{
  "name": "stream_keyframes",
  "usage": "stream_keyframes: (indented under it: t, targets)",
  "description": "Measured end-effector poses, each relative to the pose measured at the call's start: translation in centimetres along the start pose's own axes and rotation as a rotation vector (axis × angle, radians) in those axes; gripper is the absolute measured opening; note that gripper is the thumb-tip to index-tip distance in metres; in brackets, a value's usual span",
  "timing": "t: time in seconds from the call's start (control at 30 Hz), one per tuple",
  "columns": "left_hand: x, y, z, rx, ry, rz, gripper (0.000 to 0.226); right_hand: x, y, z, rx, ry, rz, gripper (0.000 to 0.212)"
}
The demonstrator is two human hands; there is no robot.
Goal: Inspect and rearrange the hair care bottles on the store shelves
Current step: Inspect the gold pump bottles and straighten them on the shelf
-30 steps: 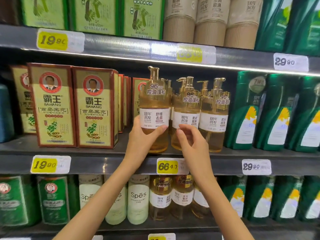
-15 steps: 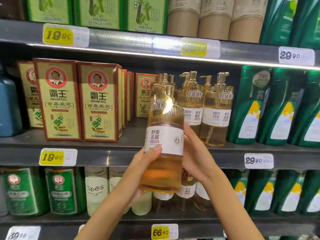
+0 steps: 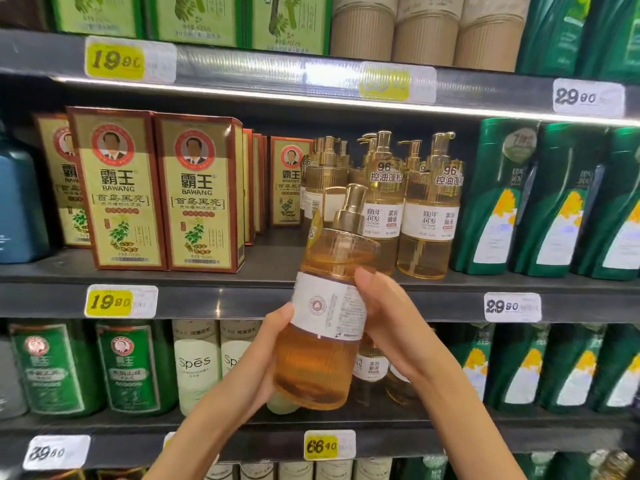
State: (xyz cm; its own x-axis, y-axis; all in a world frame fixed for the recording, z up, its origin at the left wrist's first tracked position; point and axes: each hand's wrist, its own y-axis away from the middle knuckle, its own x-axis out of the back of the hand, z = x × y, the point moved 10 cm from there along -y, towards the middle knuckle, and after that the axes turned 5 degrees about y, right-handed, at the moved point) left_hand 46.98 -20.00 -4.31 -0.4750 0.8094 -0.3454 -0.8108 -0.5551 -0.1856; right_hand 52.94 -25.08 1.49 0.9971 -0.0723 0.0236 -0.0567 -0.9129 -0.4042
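Bottle (image 3: 322, 327) first: amber, with a gold pump (image 3: 351, 209), it is off the shelves and in the air in front of the lip of the middle shelf (image 3: 242, 301), tilted so the pump leans up and away toward the row (image 3: 429, 220) of like bottles. My left hand (image 3: 256, 365) cups its lower body from the left, thumb lying at the edge of the label (image 3: 329, 306). My right hand (image 3: 393, 318) grips the right side, thumb pressed on the label's upper corner, fingers wrapped behind it and out of my sight. The small print faces me, which I take to mean I am at the inspecting step. To do it well I should turn the bottle by the ribbed body, not the pump, keep one palm under the base since it looks full and heavy, and move my thumbs off the print I want to read. For putting it back, I judge the best room to be the bare strip of shelf between the boxes (image 3: 201, 192) and the row, at the front. The tight spots are the upper shelf (image 3: 277, 72) above the pump heads, and the neighbours on both sides: a tall pump tipped in carelessly could knock the row like skittles. The green bottles (image 3: 495, 202) stand close on the row's right, so there is no room there.
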Motion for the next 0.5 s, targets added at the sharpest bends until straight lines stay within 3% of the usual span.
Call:
stream_keyframes:
  t: [0.07, 0.1, 0.2, 0.3, 0.4, 0.5]
  targets:
    - [1.6, 0.3, 0.0, -0.059, -0.153, 0.204, 0.038, 1.0, 0.1, -0.5, -0.001, 0.071, 0.135, 0.073]
    - [1.7, 0.3, 0.5, -0.123, -0.265, 0.262, 0.033, 1.4, 0.2, -0.7, -0.007, 0.133, 0.199, 0.076]
    - [-0.3, 1.5, 1.5, -0.306, -0.512, 0.331, 0.063, 1.6, 0.4, -0.9, -0.045, 0.216, 0.321, 0.084]
    - [-0.1, 2.2, 1.9, -0.37, -0.416, 0.38, 0.06, 1.3, 0.1, -1.1, -0.081, 0.233, 0.219, 0.069]
    - [-0.8, 1.4, -0.1, -0.113, -0.063, 0.161, 0.079, 0.1, 0.3, -1.3, -0.091, 0.053, -0.064, 0.053]
    - [-2.3, 1.6, -2.2, 0.12, 0.208, -0.027, 0.108, 0.0, 0.8, -0.7, -0.091, -0.105, -0.151, 0.043]
